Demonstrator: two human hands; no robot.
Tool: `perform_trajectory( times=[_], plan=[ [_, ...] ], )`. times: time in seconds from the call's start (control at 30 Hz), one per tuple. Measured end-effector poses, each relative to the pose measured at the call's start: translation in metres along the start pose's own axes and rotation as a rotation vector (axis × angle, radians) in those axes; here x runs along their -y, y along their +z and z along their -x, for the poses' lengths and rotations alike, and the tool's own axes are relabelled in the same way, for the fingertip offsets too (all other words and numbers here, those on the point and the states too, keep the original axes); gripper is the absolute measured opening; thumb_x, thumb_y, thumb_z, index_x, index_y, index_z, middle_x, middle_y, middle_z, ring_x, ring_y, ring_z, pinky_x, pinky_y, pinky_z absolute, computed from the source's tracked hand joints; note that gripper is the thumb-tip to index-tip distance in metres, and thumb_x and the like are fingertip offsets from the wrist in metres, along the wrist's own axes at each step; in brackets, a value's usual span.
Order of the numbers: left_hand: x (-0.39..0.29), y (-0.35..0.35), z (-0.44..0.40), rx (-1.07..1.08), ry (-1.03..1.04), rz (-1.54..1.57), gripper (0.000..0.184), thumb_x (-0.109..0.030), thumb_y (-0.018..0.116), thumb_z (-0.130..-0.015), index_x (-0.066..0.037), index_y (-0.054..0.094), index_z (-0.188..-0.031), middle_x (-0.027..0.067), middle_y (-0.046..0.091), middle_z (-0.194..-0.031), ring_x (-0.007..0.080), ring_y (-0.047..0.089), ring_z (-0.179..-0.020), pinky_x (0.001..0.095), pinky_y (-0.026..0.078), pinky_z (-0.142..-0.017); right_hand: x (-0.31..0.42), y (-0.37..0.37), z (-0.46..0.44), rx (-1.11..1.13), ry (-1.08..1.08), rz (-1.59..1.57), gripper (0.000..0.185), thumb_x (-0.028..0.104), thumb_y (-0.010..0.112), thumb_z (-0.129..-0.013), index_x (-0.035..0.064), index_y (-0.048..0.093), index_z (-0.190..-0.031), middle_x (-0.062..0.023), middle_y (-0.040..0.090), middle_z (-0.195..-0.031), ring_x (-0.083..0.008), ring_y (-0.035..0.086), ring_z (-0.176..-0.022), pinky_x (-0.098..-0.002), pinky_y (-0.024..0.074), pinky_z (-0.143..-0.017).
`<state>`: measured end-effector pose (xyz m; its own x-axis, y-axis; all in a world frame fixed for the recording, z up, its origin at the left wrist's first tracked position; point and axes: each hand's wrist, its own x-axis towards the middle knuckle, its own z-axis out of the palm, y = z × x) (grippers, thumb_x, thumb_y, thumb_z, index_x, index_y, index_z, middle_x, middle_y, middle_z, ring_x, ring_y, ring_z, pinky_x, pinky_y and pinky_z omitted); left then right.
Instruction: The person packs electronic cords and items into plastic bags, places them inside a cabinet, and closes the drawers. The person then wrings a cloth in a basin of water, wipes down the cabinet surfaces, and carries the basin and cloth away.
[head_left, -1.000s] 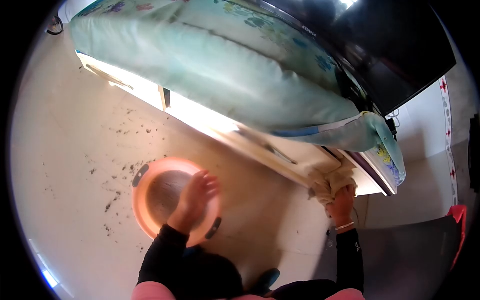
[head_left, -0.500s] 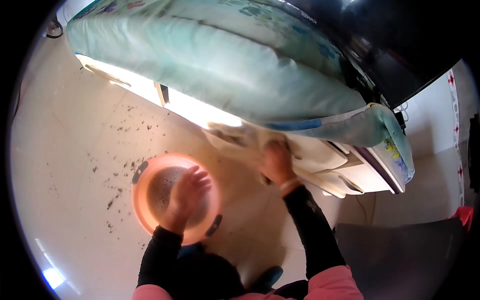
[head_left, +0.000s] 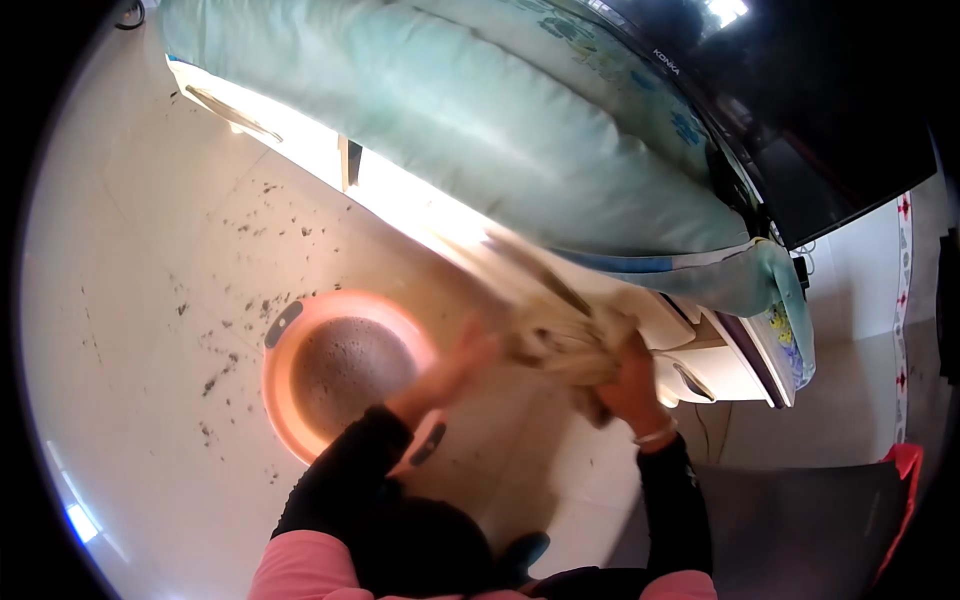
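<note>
A beige cloth (head_left: 565, 343) is bunched in my right hand (head_left: 632, 385), in front of the low white cabinet (head_left: 680, 320). My left hand (head_left: 455, 370) is blurred by motion beside the cloth, past the right rim of the orange basin (head_left: 280, 385); its fingers are smeared. Murky water (head_left: 350, 370) with small bubbles fills the bottom of the basin, which stands on the floor.
Dark bits of dirt (head_left: 215, 380) lie scattered on the pale floor left of the basin. A pale green cover (head_left: 430, 120) drapes the cabinet top, where a black television (head_left: 800, 110) stands. A dark grey panel with red cloth (head_left: 905, 460) is at the lower right.
My right hand has gone along the cabinet front to the left and then back a little right with the cloth. My left hand has moved from above the basin rightward towards the cloth.
</note>
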<state>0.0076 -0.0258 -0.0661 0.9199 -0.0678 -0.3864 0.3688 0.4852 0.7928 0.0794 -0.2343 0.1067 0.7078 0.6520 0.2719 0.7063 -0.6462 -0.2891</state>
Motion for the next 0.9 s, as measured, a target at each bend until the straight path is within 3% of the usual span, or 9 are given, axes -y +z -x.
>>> perform_trajectory(
  times=[0.1,0.17,0.2,0.3,0.43,0.5,0.7,0.8,0.9],
  plan=[
    [-0.01,-0.032,-0.016,0.149,0.115,0.151,0.056,-0.043,0.054,-0.086,-0.011,0.038,-0.129,0.0108,0.053,-0.117,0.0257,0.054,-0.102,0.0506,0.042,-0.09,0.039,0.058,-0.067,0.015,-0.342,0.043,0.029,0.012,0.065,-0.055,0.0013,0.06,-0.081,-0.0164,0.055,-0.088,-0.0373,0.05,-0.093,-0.0481,0.0408,-0.085],
    [-0.029,-0.061,-0.019,0.289,0.011,0.81,0.05,-0.037,0.052,-0.089,-0.011,0.037,-0.13,0.0088,0.05,-0.121,0.0256,0.054,-0.105,0.051,0.043,-0.091,0.069,0.095,-0.12,-0.025,-0.446,0.096,0.025,0.013,0.065,-0.058,0.0067,0.059,-0.082,-0.0097,0.055,-0.089,-0.0305,0.049,-0.098,-0.0459,0.0415,-0.082],
    [-0.036,-0.072,-0.023,0.167,0.259,0.418,0.046,-0.032,0.05,-0.091,-0.01,0.037,-0.129,0.0087,0.05,-0.121,0.0252,0.054,-0.106,0.0495,0.044,-0.091,0.08,0.108,-0.144,0.006,-0.461,0.069,0.029,0.007,0.06,-0.064,0.0011,0.057,-0.092,-0.0206,0.055,-0.098,-0.0359,0.051,-0.096,-0.0428,0.0412,-0.088],
    [-0.054,-0.095,-0.047,-0.046,0.571,0.023,0.042,-0.032,0.046,-0.093,-0.011,0.04,-0.128,0.0071,0.051,-0.122,0.0238,0.052,-0.11,0.0451,0.045,-0.091,0.092,0.145,-0.186,0.118,-0.254,0.084,0.029,0.005,0.054,-0.072,0.0001,0.053,-0.101,-0.0184,0.058,-0.1,-0.031,0.052,-0.103,-0.0363,0.04,-0.093],
    [-0.017,-0.089,-0.097,-0.071,0.473,0.177,0.046,-0.042,0.041,-0.093,-0.013,0.041,-0.129,0.0051,0.05,-0.125,0.0226,0.05,-0.113,0.0427,0.045,-0.091,0.069,0.16,-0.171,0.085,-0.324,0.254,0.028,0.003,0.05,-0.075,-0.0004,0.056,-0.101,-0.0167,0.061,-0.102,-0.0285,0.054,-0.103,-0.0368,0.041,-0.092],
    [-0.012,-0.062,-0.087,-0.001,0.057,0.655,0.048,-0.044,0.041,-0.093,-0.015,0.04,-0.13,0.0036,0.049,-0.127,0.022,0.049,-0.115,0.0419,0.044,-0.092,0.04,0.154,-0.142,0.031,-0.27,0.121,0.022,0.005,0.055,-0.068,0.0034,0.054,-0.089,-0.0129,0.06,-0.083,-0.0293,0.056,-0.091,-0.04,0.045,-0.082],
    [0.152,0.017,-0.17,0.334,0.51,-0.187,0.04,-0.018,0.046,-0.09,-0.013,0.041,-0.13,0.0054,0.051,-0.122,0.0169,0.05,-0.112,0.0361,0.048,-0.087,-0.033,0.074,-0.033,0.031,0.071,0.175,0.031,0.003,0.062,-0.059,0.0034,0.058,-0.089,-0.0161,0.059,-0.085,-0.0363,0.055,-0.089,-0.0429,0.0455,-0.076],
    [0.032,0.096,-0.065,0.619,-0.134,0.366,0.053,-0.01,0.048,-0.087,-0.015,0.031,-0.137,0.0066,0.043,-0.129,0.0188,0.046,-0.117,0.0365,0.046,-0.09,-0.077,0.039,0.047,-0.077,0.406,0.101,0.037,0.008,0.064,-0.067,0.0004,0.057,-0.103,-0.0191,0.059,-0.097,-0.0347,0.055,-0.096,-0.0396,0.0451,-0.084],
    [0.026,0.143,-0.044,0.828,-0.21,0.406,0.06,-0.009,0.049,-0.087,-0.016,0.022,-0.141,0.0067,0.036,-0.135,0.0196,0.042,-0.119,0.0363,0.043,-0.096,-0.078,0.014,0.095,-0.315,0.611,0.001,0.039,0.016,0.062,-0.077,0.0008,0.053,-0.112,-0.0162,0.058,-0.105,-0.0294,0.056,-0.1,-0.0386,0.0452,-0.087]
  ],
)
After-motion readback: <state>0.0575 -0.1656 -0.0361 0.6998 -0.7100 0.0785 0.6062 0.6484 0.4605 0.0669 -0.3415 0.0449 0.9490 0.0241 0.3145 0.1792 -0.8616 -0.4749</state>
